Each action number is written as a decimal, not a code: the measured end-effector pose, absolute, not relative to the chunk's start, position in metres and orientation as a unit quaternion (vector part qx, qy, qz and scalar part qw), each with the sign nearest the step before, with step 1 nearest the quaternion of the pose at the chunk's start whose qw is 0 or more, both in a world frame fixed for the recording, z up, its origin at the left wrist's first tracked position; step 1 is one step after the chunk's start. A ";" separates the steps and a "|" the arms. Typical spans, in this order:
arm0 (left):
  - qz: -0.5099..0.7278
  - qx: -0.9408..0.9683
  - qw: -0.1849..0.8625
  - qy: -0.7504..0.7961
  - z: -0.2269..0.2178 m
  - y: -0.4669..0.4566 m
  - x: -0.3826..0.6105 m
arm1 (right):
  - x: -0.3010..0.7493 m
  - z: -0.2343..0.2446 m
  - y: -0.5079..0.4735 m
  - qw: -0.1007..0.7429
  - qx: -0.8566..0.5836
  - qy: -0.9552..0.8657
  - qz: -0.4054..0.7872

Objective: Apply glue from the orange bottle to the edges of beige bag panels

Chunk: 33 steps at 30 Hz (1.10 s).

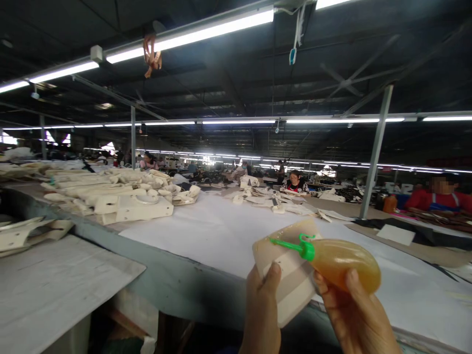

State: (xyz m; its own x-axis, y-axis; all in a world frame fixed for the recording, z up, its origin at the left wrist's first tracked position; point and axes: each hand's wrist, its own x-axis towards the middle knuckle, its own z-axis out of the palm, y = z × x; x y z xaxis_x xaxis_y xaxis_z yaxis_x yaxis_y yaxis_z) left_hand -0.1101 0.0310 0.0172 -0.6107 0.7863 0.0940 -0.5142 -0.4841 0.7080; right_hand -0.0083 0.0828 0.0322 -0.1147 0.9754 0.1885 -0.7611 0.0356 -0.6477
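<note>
While your left hand [261, 305] grips the flat beige piece [291, 290] low in front of you, thumb pressed on its face and fingers hidden behind it, your right hand [356, 314] closes around a squeeze bottle [344, 265] of amber liquid, its green nozzle [285, 243] lying across the piece's upper part. Both hang just above the near edge of the white table [221, 231]. Further left, cream pieces [110, 194] lie piled; beyond them, a person [295, 183] sits at another table.
</note>
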 end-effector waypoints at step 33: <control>0.859 0.184 0.288 0.380 0.005 0.026 -0.113 | -0.027 0.026 0.102 0.653 -0.151 -0.274 0.690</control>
State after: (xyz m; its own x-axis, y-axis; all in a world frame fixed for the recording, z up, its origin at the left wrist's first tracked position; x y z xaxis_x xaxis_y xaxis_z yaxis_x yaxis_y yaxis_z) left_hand -0.1127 0.0257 0.0048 -0.7665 0.6348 0.0977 -0.3547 -0.5452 0.7596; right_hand -0.0267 0.1022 0.0263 -0.1026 0.9833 0.1500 -0.8179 0.0024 -0.5753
